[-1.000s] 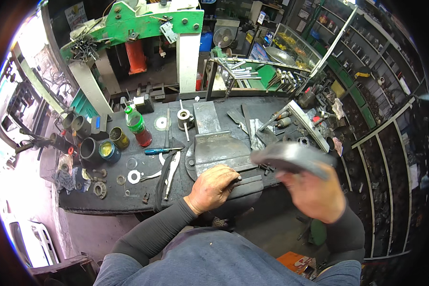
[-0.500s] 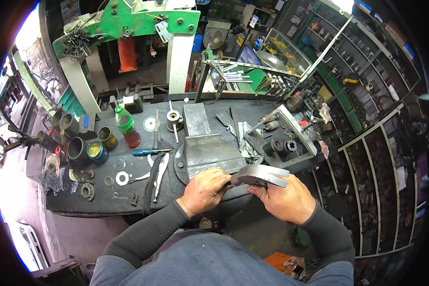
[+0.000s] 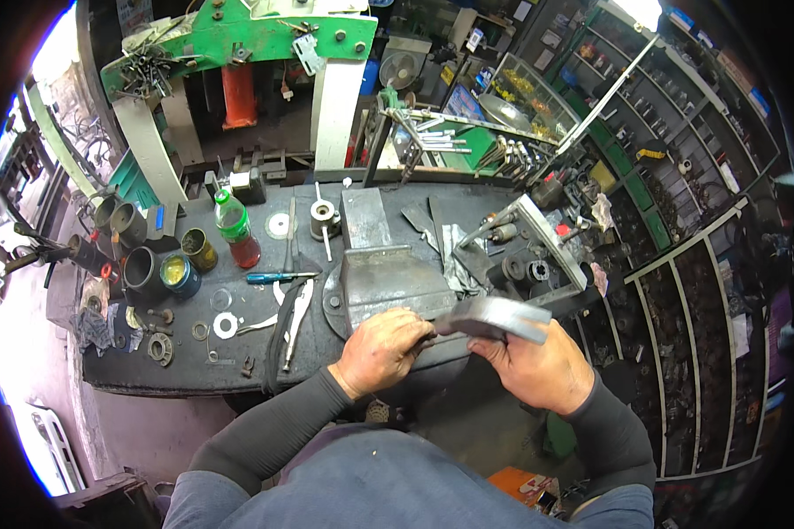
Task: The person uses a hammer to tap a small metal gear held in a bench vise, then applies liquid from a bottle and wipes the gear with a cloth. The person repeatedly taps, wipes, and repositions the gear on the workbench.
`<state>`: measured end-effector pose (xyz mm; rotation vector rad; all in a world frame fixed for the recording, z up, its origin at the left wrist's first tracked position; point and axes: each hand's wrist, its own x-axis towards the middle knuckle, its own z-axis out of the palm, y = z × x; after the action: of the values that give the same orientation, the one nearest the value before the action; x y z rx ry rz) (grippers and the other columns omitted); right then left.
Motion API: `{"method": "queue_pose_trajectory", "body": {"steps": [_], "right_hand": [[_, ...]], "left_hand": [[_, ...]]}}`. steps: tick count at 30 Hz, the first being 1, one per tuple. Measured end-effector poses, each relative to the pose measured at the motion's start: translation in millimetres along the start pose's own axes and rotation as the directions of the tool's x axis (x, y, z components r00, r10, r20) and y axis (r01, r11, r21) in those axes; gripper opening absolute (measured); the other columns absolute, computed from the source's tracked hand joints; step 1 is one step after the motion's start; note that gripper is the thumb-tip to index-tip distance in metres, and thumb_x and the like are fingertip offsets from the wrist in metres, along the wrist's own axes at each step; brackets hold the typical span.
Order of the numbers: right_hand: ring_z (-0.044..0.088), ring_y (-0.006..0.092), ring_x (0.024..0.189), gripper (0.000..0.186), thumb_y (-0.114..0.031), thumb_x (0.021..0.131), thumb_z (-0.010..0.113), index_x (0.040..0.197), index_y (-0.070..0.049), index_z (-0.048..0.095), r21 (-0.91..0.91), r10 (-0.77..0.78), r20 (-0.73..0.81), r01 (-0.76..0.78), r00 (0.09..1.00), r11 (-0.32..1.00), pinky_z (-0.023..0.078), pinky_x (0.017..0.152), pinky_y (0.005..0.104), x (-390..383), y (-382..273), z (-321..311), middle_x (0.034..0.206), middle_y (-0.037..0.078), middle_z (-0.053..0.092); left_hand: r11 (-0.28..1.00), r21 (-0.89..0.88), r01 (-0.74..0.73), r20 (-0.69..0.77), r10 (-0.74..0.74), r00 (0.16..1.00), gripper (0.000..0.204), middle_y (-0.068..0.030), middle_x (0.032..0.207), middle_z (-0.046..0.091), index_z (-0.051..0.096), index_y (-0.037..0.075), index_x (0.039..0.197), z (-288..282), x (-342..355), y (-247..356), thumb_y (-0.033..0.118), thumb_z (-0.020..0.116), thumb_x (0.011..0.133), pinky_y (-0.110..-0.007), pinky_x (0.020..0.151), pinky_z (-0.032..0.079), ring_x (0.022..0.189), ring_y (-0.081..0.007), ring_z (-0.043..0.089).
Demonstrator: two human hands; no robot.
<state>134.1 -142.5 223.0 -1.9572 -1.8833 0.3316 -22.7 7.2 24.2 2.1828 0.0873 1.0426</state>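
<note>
My right hand (image 3: 543,366) grips a claw hammer (image 3: 496,316) close under its head, the handle mostly hidden by the fingers. The hammer's round face points left, close to the fingertips of my left hand. At the near jaw of a large steel bench vise (image 3: 393,284), my left hand (image 3: 384,348) is closed, thumb and fingers pinched together. Whatever it holds is hidden behind the fingers and too dark to name. Left of the vise lie locking pliers (image 3: 296,322) and a blue-handled screwdriver (image 3: 278,277).
A green-capped bottle (image 3: 233,229) of red liquid stands on the dark workbench (image 3: 176,379), near several tins and a blue can (image 3: 179,276). Washers and rings lie at the left. A metal frame (image 3: 551,242) sits at the right. Behind rises a green press (image 3: 265,44); shelves line the right.
The hammer and my right hand have shifted slightly right, with the hammer head now farther from my left fingers. My left hand stays nearly in place.
</note>
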Motion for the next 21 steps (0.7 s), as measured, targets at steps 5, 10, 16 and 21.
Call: {"method": "queue_pose_trajectory", "body": {"steps": [5, 10, 16, 21], "right_hand": [[0.075, 0.0387, 0.085, 0.022, -0.022, 0.106, 0.078, 0.118, -0.003, 0.078, -0.123, -0.155, -0.097, 0.142, 0.983, 0.982, 0.063, 0.078, 0.0458, -1, 4, -9, 0.101, 0.017, 0.079], [0.063, 0.0216, 0.068, 0.035, -0.035, 0.114, 0.068, 0.116, 0.0, 0.071, -0.252, -0.278, -0.387, 0.189, 0.879, 0.949, 0.06, 0.072, 0.0394, -31, -9, -62, 0.08, 0.006, 0.063], [0.077, 0.0407, 0.103, 0.029, -0.021, 0.107, 0.076, 0.13, -0.003, 0.076, -0.005, 0.057, 0.028, -0.057, 0.998, 0.998, 0.063, 0.09, 0.0453, -3, 15, 10, 0.113, 0.019, 0.079], [0.074, 0.0315, 0.12, 0.03, -0.028, 0.117, 0.064, 0.135, -0.009, 0.076, 0.411, 0.233, -0.04, -0.197, 0.972, 0.89, 0.057, 0.106, 0.0405, -18, 43, 33, 0.126, 0.013, 0.079]], "left_hand": [[1.0, -0.01, -0.014, 0.002, 0.014, 1.0, 0.035, -0.0154, 0.109, 0.077, 0.075, 0.003, 0.117, 0, 3, 1, 0.002, 0.081, 0.083, -0.047, 0.096, 0.061, 0.105, -0.0378, 0.075], [1.0, 0.008, 0.015, -0.004, -0.015, 1.0, 0.031, -0.0147, 0.108, 0.077, 0.075, 0.004, 0.116, -3, -1, 1, 0.005, 0.082, 0.086, -0.047, 0.095, 0.061, 0.104, -0.0371, 0.075], [0.998, 0.055, -0.01, 0.003, 0.009, 1.0, 0.03, -0.0148, 0.106, 0.077, 0.075, 0.004, 0.116, 2, 2, 2, 0.005, 0.083, 0.087, -0.047, 0.094, 0.061, 0.104, -0.0378, 0.075], [0.966, -0.198, 0.166, -0.061, -0.181, 0.982, 0.014, -0.0165, 0.107, 0.08, 0.076, 0.0, 0.11, -2, -2, 1, 0.002, 0.081, 0.096, -0.04, 0.097, 0.061, 0.106, -0.0336, 0.079]]}}
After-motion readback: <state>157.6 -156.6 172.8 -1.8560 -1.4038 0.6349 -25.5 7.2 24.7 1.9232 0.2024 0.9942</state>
